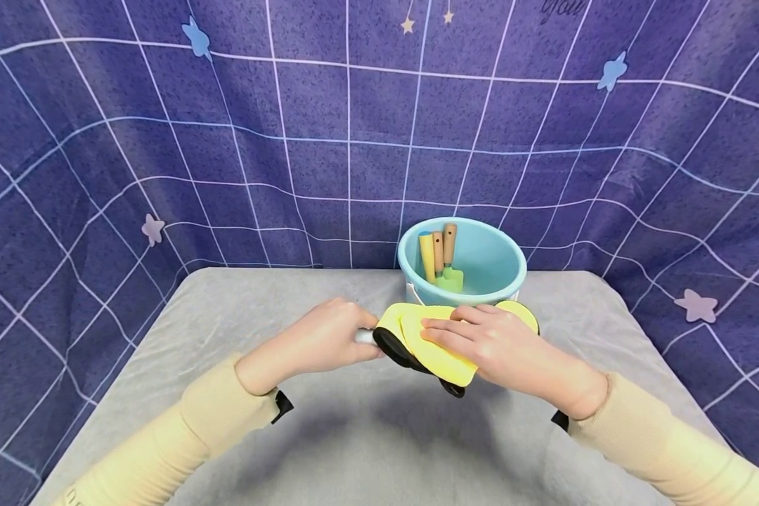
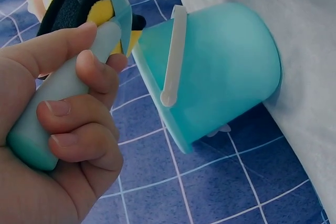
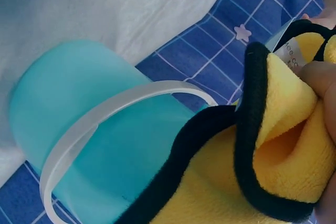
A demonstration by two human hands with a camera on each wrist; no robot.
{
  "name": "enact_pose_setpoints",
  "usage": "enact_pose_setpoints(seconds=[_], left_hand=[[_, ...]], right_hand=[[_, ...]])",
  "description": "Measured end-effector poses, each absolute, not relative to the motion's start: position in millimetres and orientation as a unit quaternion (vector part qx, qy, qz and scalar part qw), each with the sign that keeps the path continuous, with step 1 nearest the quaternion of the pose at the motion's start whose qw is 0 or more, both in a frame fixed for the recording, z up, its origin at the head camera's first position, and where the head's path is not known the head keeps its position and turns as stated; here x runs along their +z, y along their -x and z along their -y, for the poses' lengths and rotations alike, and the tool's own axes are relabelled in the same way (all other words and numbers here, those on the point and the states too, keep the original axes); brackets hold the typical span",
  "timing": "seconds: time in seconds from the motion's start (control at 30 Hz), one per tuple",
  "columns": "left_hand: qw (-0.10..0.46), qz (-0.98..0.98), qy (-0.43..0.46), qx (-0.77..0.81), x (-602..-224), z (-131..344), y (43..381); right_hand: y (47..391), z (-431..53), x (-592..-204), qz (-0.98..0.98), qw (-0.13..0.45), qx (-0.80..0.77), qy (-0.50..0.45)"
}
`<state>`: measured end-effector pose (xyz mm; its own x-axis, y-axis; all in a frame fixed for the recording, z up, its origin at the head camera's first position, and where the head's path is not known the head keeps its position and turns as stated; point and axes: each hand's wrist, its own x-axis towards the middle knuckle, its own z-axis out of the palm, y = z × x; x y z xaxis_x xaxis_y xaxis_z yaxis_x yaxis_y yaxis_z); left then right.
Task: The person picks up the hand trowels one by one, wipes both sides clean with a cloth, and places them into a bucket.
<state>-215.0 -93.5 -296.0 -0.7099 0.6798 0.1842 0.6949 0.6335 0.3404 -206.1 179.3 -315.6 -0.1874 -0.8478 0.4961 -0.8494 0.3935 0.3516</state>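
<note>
My left hand (image 1: 338, 336) grips a hand trowel by its pale blue handle (image 2: 63, 87), fingers curled round it and the thumb along the top. The trowel's light blue blade (image 2: 122, 14) shows in the left wrist view, partly covered by a yellow cloth (image 1: 443, 351) with black edging. That cloth is folded over the blade and hides it in the head view. My right hand (image 1: 490, 341) holds the cloth from above, fingers pressed on the folds. Both hands are over the table, just in front of a light blue bucket (image 1: 490, 256).
Inside the bucket lean tools with wooden handles (image 1: 450, 239), a yellow handle (image 1: 426, 256) and green blades (image 1: 452, 280). The bucket's white carrying handle (image 3: 126, 98) hangs at its side. A grey cover (image 1: 278, 295) lies over the table. Behind stands a blue gridded curtain (image 1: 316, 169).
</note>
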Motion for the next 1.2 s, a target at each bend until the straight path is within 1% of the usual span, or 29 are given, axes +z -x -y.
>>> enact_pose_setpoints(seconds=[0.77,1.2], left_hand=[[0.018,0.904,0.385,-0.186,-301,98,214],[0.013,0.907,0.381,-0.179,-298,106,215]], right_hand=[[200,-180,-315,0.795,0.285,-0.092,-0.528],[198,-181,-314,0.805,0.278,-0.116,-0.511]])
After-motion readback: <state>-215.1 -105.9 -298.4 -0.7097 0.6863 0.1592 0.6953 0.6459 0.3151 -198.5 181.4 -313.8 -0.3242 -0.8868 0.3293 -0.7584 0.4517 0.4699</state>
